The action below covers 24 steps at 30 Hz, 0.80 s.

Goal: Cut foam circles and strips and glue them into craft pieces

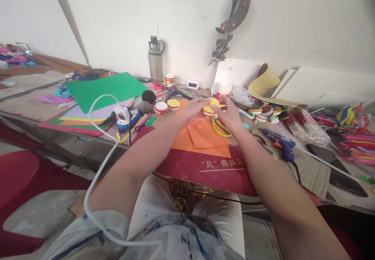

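My left hand point(195, 111) and my right hand point(227, 114) grip opposite sides of a round, yellow-topped piece point(210, 107) with a pale rim, like a short section of paper cup. The fingers of both hands bend around its edge. Just under my right hand, yellow-handled scissors point(220, 130) rest on orange sheets point(202, 133); their blades are hidden. To the left of my left hand stand two similar round pieces, one white-topped point(161, 107) and one yellow-topped point(173, 104). A stack of paper cups point(224, 89) is behind my right hand.
A blue glue gun point(281, 145), a black phone point(336, 170) and bagged red-and-white sticks point(307, 125) lie right. Coloured sheets point(108, 90), a white plug with cable point(121, 112) and a tape dispenser point(129, 122) are left. A bottle point(155, 63) stands at the wall.
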Available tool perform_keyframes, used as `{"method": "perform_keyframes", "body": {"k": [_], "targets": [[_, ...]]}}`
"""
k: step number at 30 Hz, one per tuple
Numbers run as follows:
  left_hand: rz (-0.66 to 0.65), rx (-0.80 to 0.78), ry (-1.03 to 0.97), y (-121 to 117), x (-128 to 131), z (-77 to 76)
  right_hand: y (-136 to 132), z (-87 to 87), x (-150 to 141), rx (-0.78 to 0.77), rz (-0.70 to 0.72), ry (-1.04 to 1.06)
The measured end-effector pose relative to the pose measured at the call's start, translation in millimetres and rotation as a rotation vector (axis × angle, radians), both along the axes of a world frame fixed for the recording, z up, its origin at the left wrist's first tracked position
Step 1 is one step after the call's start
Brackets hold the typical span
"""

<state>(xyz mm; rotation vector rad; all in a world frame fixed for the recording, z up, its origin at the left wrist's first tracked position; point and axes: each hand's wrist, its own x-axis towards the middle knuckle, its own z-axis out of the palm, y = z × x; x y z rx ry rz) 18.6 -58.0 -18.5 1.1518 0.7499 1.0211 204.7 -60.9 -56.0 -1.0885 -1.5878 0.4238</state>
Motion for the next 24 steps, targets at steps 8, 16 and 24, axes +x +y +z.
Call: {"method": "perform_keyframes", "body": {"k": [8, 16, 24], "targets": [[0.062, 0.046, 0.123, 1, 2, -3.1, -2, -5.2, -2, 0.044, 0.013, -0.247], [0.071, -0.145, 0.030, 16, 6, -6.9, -10, 5.8, -9, -0.143, 0.065, -0.025], [-0.115, -0.268, -0.065, 14, 5, -3.1, -17, 10.6, -16, -0.188, 0.037, -0.014]]}}
